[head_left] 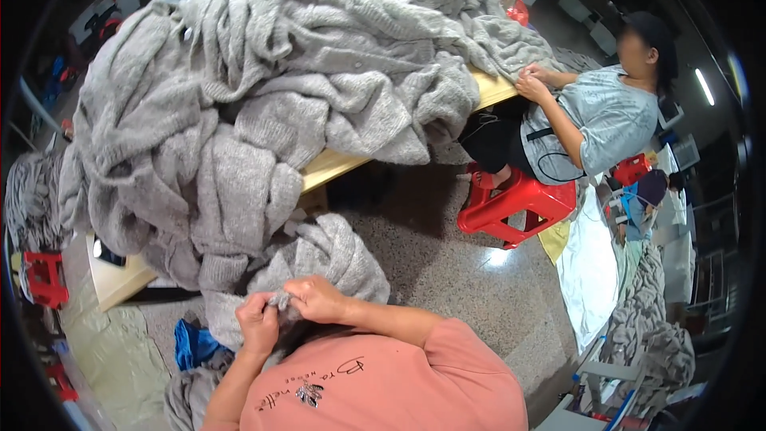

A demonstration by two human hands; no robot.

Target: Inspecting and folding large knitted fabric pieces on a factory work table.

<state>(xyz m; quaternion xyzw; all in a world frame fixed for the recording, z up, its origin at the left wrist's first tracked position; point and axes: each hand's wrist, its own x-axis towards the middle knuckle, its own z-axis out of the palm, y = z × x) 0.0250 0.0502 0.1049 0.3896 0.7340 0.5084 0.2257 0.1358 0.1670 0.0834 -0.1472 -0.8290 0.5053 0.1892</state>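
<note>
Head view shows the left hand (258,322) and right hand (319,300), fingers curled nearly closed, pinching 1 bunched bit of the soft grey knitted garment (335,258) beside the pale wooden table (335,166); I'd keep tension light, lest it stretch.

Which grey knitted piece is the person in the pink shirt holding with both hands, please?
The bundle by the pink shirt, its fabric pinched by the left hand and right hand; the large heap lies on the table.
</note>
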